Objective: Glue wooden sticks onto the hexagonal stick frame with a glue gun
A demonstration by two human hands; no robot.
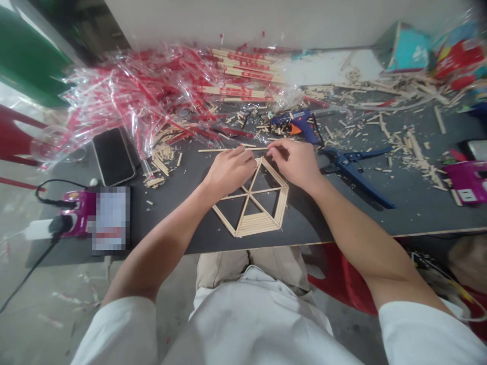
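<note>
A hexagonal frame of glued wooden chopsticks (pixel 249 191) with spokes meeting at its middle lies on the dark table; parallel sticks fill part of its near side. A loose chopstick (pixel 211 150) runs crosswise just beyond its far edge. My left hand (pixel 234 170) is closed with curled fingers over the middle of that stick, its palm above the frame's far left side. The right end sits pinched between the thumb and forefinger of my right hand (pixel 294 159). My fingers hide part of the stick and the frame's far left edge.
Right of centre lie a blue glue gun (pixel 299 124) and blue cutters (pixel 355 170). Red-printed clear wrappers (pixel 144 96) and packed chopsticks (pixel 247 68) heap at the back. Wood scraps (pixel 414 152) litter the right. Two phones (pixel 114 156) and a purple power strip (pixel 78 213) are left.
</note>
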